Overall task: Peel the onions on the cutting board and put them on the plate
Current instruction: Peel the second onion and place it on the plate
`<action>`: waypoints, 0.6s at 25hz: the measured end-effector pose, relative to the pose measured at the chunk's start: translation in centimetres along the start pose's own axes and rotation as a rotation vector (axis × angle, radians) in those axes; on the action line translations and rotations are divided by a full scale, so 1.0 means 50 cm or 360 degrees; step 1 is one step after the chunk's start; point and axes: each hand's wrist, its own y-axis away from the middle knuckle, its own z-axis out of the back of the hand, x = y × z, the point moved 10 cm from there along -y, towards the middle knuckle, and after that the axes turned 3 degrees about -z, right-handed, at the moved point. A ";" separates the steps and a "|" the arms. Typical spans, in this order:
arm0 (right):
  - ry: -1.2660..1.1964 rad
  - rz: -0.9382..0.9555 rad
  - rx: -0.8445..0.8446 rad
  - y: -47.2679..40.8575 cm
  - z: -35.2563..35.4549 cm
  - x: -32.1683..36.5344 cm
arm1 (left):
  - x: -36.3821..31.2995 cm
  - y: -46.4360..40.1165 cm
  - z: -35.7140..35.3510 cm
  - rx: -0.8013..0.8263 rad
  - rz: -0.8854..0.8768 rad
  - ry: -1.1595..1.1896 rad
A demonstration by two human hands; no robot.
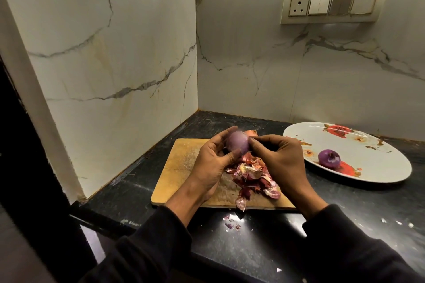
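My left hand [212, 163] grips a smooth purple peeled onion [237, 143] above the wooden cutting board [181, 163]. My right hand [276, 156] has its fingertips curled against the onion's right side, pinching at its surface. Behind the held onion a brownish unpeeled onion [251, 133] peeks out at the board's far edge. A heap of red onion skins [250, 177] lies on the board under my hands. To the right, a white oval plate [368, 145] with red flower prints carries one peeled purple onion [329, 157].
The board and plate sit on a black stone counter [253, 248] in a corner of marble walls. Small skin scraps [232, 221] lie on the counter in front of the board. A switch panel [331, 6] is on the back wall.
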 end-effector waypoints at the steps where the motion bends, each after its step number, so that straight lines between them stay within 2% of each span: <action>1: -0.0008 -0.0007 0.0020 0.000 0.000 -0.001 | 0.000 0.000 0.001 -0.0006 0.0000 -0.0013; 5: 0.0039 0.0003 0.0081 0.002 -0.005 0.000 | 0.002 -0.001 0.006 -0.0025 -0.0006 -0.0049; 11: 0.0209 0.0072 -0.0034 0.004 -0.003 0.011 | -0.006 0.006 -0.004 -0.0031 -0.0064 -0.0133; 15: 0.0107 -0.0010 -0.0038 0.003 0.000 -0.002 | -0.008 0.005 -0.004 -0.0030 -0.0067 -0.0128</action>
